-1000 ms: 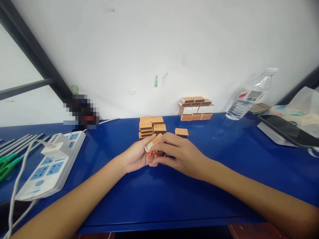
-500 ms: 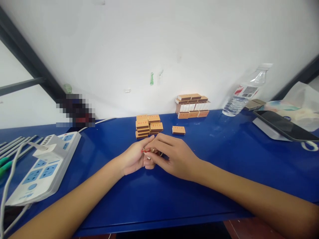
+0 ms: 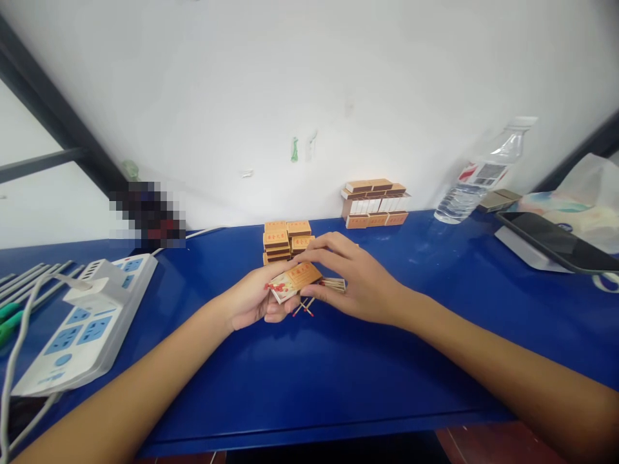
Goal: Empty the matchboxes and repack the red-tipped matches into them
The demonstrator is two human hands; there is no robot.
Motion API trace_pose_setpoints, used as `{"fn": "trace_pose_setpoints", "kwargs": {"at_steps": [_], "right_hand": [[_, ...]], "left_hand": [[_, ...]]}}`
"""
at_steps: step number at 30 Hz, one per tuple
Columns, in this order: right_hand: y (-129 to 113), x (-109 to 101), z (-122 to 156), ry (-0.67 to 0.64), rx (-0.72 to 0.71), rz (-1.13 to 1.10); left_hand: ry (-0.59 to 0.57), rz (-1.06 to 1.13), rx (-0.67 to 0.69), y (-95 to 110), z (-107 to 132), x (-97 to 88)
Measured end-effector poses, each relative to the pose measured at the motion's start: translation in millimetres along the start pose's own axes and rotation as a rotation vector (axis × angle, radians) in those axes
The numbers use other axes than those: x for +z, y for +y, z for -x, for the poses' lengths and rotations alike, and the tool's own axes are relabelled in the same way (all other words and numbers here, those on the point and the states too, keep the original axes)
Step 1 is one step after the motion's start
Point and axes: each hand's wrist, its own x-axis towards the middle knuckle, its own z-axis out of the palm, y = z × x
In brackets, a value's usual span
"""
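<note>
An orange-labelled matchbox [image 3: 304,275] lies tilted between my hands, its tray partly slid out. Red-headed matches [image 3: 279,287] show at the left end, and pale matchsticks [image 3: 334,284] stick out at the right end. My left hand [image 3: 251,296] grips the box from below and the left, fingers curled under it. Over the right end is my right hand [image 3: 362,283], fingers along the far edge and thumb at the near edge. A few loose matches [image 3: 305,307] show just below the box. Behind my hands is a pile of matchboxes [image 3: 276,240].
Stacked matchboxes [image 3: 376,205] stand against the wall. To the right are a water bottle [image 3: 476,174], a phone [image 3: 556,240] and a plastic bag [image 3: 592,200]. A power strip [image 3: 91,328] with a white cable lies left, beside grey rods [image 3: 36,283].
The matchbox, hidden under my right hand before, now shows between both hands. My right hand has shifted slightly right and up. Loose matches are now visible beneath the box.
</note>
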Motion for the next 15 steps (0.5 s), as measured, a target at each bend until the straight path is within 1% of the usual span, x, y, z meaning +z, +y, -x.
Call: {"fn": "trace_pose_setpoints", "kwargs": {"at_steps": [3, 5, 8, 12, 15], "right_hand": [[13.3, -4.7, 4.1, -0.138, 0.088, -0.077], [17.2, -4.4, 6.6, -0.184, 0.156, -0.147], [16.5, -4.3, 8.8, -0.203, 0.216, -0.22], [12.1, -8.3, 8.7, -0.205, 0.241, -0.218], [11.9, -9.4, 8.4, -0.219, 0.254, -0.248]], "left_hand": [[0.055, -0.023, 0.002, -0.3, -1.6, -7.1], [0.08, -0.028, -0.006, -0.5, -1.9, -8.5], [0.09, -0.035, -0.013, 1.8, -0.6, -6.3], [0.148, -0.056, -0.007, 8.0, 1.6, -2.9], [0.147, -0.071, 0.0, 9.1, 0.7, -4.4]]}}
